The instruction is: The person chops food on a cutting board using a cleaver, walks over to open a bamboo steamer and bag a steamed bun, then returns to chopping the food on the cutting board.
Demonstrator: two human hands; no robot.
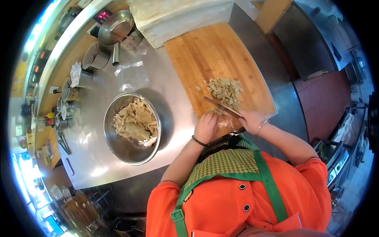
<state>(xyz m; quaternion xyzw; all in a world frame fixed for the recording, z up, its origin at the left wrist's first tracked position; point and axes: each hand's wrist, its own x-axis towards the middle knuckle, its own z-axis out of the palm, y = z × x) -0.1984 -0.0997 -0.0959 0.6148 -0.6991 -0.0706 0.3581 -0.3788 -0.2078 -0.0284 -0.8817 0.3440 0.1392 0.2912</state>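
On the wooden cutting board lies a heap of pale, beige chopped food, whose kind I cannot make out. My right hand is closed around the handle end of a kitchen knife. The knife is seen nearly edge-on and slants across the near side of the heap. Beside the blade, my left hand has its fingers curled together against a few pale pieces at the board's near edge; the fingertips are partly hidden. To the left, a steel bowl holds larger pale chunks of similar food.
A clear plastic bag lies on the steel table behind the bowl. Along the far left stand a wok-like pan, lidded pots and tongs. A white block-like container borders the board's far edge.
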